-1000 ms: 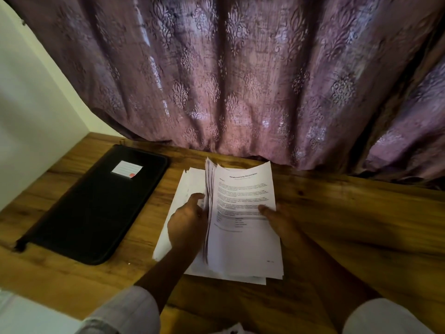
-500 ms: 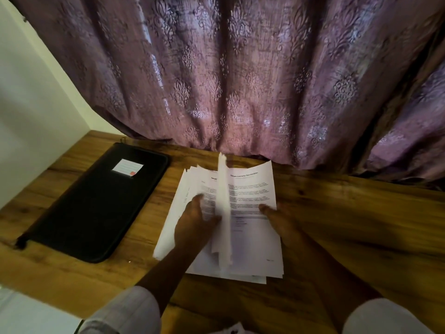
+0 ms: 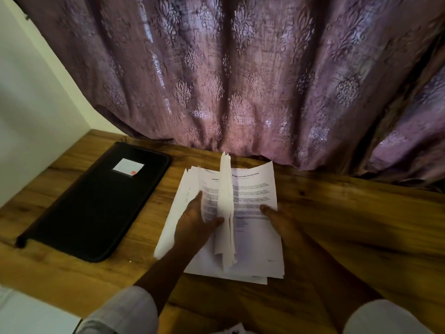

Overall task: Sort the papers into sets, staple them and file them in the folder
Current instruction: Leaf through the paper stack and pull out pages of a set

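A stack of white printed papers (image 3: pixel 255 239) lies on the wooden table (image 3: pixel 349 225) in the middle of the view. Several sheets (image 3: pixel 225 189) stand on edge, lifted from the stack's left half. My left hand (image 3: pixel 195 225) grips these raised sheets, thumb on their right face and fingers behind them. My right hand (image 3: pixel 279 218) rests on the right half of the stack, its fingertips pressing the top page flat. A black zipped folder (image 3: pixel 96 201) with a small white label (image 3: pixel 128 166) lies shut on the table to the left of the papers.
A purple patterned curtain (image 3: pixel 240 80) hangs along the table's far edge, right behind the papers. A white wall (image 3: pixel 36 104) bounds the table on the left. A scrap of white paper (image 3: pixel 234 330) shows at the bottom edge.
My left hand has swung the lifted sheets from leaning right to standing upright, uncovering a printed page on the left. My right hand has stayed put.
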